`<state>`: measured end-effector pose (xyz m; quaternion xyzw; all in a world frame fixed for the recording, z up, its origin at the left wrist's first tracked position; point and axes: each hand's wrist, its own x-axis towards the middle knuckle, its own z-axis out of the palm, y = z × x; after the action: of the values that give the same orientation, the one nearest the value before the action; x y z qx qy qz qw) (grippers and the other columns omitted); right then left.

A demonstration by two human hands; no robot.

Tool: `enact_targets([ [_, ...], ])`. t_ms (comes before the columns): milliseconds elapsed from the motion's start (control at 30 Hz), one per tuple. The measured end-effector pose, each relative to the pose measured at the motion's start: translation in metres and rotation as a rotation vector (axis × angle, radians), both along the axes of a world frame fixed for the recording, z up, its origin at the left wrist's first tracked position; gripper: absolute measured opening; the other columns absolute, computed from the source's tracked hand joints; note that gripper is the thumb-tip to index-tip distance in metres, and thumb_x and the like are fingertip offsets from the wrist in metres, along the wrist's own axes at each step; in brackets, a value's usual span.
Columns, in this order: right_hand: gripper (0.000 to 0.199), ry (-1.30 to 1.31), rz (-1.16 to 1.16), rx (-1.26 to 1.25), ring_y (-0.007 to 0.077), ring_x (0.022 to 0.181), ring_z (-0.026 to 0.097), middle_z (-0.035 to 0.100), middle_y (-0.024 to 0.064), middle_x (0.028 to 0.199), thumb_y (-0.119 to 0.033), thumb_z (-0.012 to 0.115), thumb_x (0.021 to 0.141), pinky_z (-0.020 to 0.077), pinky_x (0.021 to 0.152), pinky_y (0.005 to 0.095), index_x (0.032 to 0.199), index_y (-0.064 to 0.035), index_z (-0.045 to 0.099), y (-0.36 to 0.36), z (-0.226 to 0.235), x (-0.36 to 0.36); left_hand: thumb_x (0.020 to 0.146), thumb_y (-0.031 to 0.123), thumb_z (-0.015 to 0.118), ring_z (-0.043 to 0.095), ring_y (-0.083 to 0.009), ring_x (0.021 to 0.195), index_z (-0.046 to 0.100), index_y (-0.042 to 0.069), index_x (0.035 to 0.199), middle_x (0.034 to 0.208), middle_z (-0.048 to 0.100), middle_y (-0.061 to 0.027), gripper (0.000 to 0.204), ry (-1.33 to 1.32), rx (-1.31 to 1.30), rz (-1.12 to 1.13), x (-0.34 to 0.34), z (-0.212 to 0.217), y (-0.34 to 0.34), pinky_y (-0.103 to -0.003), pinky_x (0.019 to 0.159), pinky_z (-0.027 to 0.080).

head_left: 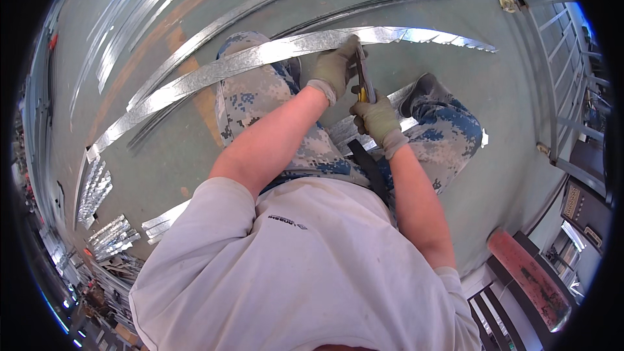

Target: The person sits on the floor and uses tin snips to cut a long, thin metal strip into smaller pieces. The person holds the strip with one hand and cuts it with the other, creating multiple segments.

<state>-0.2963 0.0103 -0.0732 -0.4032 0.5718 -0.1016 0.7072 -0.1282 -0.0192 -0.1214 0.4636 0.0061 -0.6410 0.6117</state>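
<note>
A long, shiny sheet-metal strip (279, 49) lies across in front of me, over my raised left knee. Several cuts run along the edge of its right end, which is bent into small tabs. My left hand (337, 70), in a grey-green glove, is closed on the strip's near edge around its middle. In my gloved right hand (377, 119) are hand snips (364, 78) with a dark metal head and yellow and orange on the handles. Their tip points away from me and meets the strip just beside my left fingers. Whether the jaws are apart is too small to tell.
More long metal strips (260, 12) lie on the green floor (455, 10) beyond and to the far left. Bundled, notched metal pieces (114, 237) are at the lower left. A grey metal frame on casters (551, 81) stands right, with a worn red cylinder (530, 279) below it.
</note>
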Motion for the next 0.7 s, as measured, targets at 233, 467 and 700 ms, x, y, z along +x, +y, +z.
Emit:
enact_targets([
  [233, 0.050, 0.467, 0.231, -0.739, 0.0491, 0.101, 0.078, 0.079, 0.0291, 0.113, -0.022, 0.072, 0.097, 0.0621, 0.083, 0.0570, 0.144, -0.0076, 0.061, 0.015, -0.064, 0.004, 0.093, 0.043, 0.093, 0.073, -0.0195, 0.089, 0.069, -0.002, 0.128, 0.102, 0.076, -0.0140, 0.062, -0.514, 0.202, -0.411, -0.033, 0.038, 0.002, -0.037, 0.080, 0.059],
  [467, 0.077, 0.659, 0.359, -0.489, 0.0546, 0.125, 0.070, 0.075, 0.0328, 0.131, -0.045, 0.076, 0.097, 0.0580, 0.104, 0.0582, 0.157, -0.0060, 0.047, 0.011, -0.022, 0.024, 0.105, 0.028, 0.079, 0.068, -0.0207, 0.068, 0.065, 0.000, 0.107, 0.086, 0.070, -0.0097, 0.032, -0.210, 0.244, -0.062, -0.047, 0.016, -0.009, -0.037, 0.062, 0.057],
  [700, 0.101, 0.323, 0.312, -0.413, 0.0488, 0.119, 0.075, 0.078, 0.0285, 0.128, -0.049, 0.092, 0.080, 0.0596, 0.101, 0.0518, 0.157, -0.0018, 0.048, -0.007, -0.089, -0.028, 0.106, 0.024, 0.075, 0.065, -0.0193, 0.066, 0.066, 0.002, 0.106, 0.083, 0.067, -0.0076, 0.023, -0.076, 0.254, 0.002, -0.056, 0.020, -0.009, -0.034, 0.060, 0.056],
])
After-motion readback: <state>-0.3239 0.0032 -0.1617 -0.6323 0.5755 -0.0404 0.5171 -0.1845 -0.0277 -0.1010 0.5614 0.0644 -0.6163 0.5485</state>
